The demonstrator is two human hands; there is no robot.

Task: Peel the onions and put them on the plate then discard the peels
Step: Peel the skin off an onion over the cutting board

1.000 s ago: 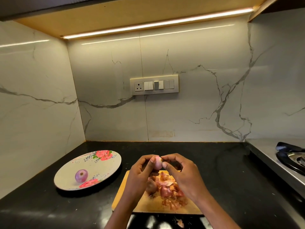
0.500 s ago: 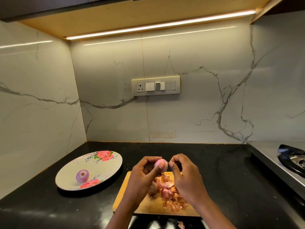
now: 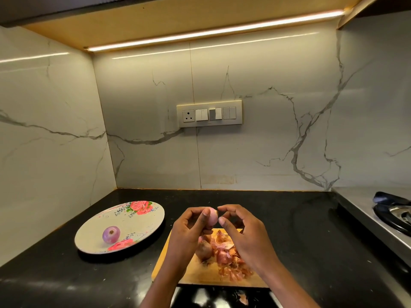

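My left hand (image 3: 189,227) holds a small pale pink onion (image 3: 212,218) above the wooden cutting board (image 3: 169,266). My right hand (image 3: 242,232) has its thumb and forefinger curled at the onion's right side, pinching at its skin. On the board lie an unpeeled brown onion (image 3: 204,250) and a heap of pinkish peels (image 3: 229,256). A peeled purple onion (image 3: 111,234) lies on the floral plate (image 3: 135,221) to the left.
The black countertop (image 3: 289,230) runs to marble walls at the back and left. A steel gas stove (image 3: 391,216) stands at the right edge. A stray peel (image 3: 243,298) lies on the counter in front of the board.
The onion has turned in my left hand and shows more of its pale surface. My right fingers have shifted from over the onion to its right side.
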